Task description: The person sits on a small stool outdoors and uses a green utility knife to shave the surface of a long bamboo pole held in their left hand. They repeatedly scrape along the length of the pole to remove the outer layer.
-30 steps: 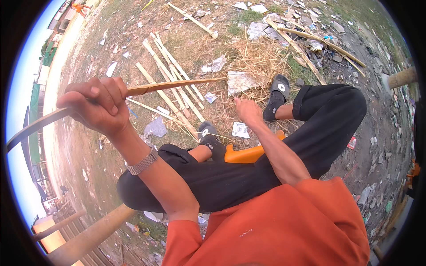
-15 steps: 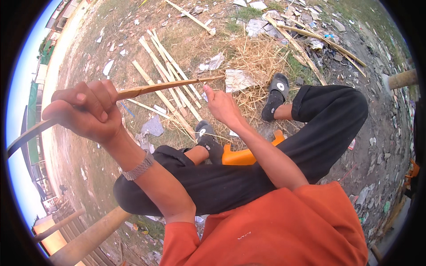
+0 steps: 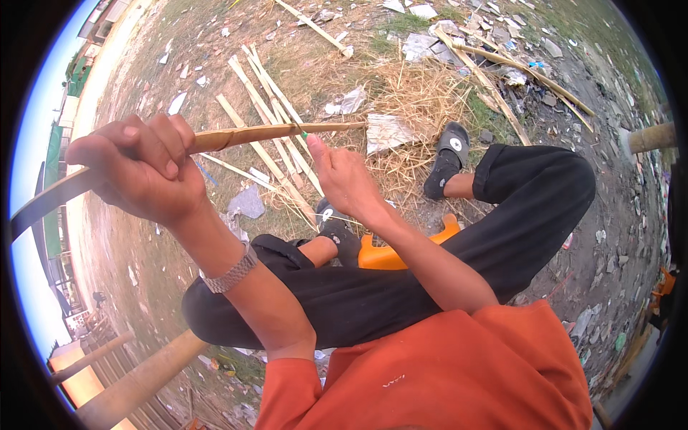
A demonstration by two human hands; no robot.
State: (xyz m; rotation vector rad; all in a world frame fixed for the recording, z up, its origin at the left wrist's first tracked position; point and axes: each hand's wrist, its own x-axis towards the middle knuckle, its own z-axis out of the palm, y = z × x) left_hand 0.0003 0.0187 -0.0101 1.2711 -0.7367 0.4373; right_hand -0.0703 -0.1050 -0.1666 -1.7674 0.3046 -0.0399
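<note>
My left hand (image 3: 147,163) is closed in a fist round a long bamboo strip (image 3: 247,136), raised at the left. The strip runs past both sides of the fist, and its far tip lies by a whitish flat piece (image 3: 389,134) on the straw. Closed round a small knife (image 3: 304,134) is my right hand (image 3: 342,175); a bit of green handle shows above the thumb. The thin dark blade crosses the strip and seems to touch it. Most of the handle is hidden in my fingers.
Several split bamboo strips (image 3: 261,115) lie on the ground ahead, beside a heap of straw shavings (image 3: 423,93). More bamboo pieces (image 3: 494,93) lie at the far right. An orange plastic object (image 3: 380,256) stands between my legs. A thick bamboo pole (image 3: 143,376) is at lower left.
My right hand has moved a little left and nearer along the strip, with the knife showing more clearly. My left hand has shifted slightly, and the strip has turned a little.
</note>
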